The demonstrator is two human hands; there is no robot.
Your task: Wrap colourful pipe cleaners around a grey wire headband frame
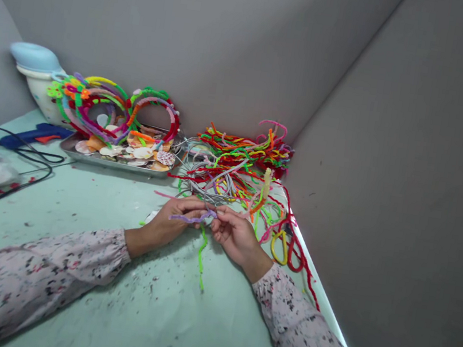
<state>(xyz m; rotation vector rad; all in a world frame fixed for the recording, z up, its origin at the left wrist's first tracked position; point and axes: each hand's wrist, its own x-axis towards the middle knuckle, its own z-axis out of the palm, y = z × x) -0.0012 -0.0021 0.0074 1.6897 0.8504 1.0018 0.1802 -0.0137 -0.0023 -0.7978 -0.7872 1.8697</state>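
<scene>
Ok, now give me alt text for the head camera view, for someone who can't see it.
A person's left hand and right hand pinch a purple pipe cleaner above a mint-green table, in front of a tangled heap of colourful pipe cleaners. Behind are pipe-cleaner rings and a metal tray of seashells, with a blue glue gun to the left.

This is a small handicraft workstation, walled by grey board panels (390, 162) around a pale green surface (158, 313) flecked with scrap debris. Identifying equipment: a blue hot-glue gun (34, 135) with a black cord, a rectangular steel tray (111, 164) of seashells, and loose bundles of multicoloured chenille stems (243, 152).
</scene>
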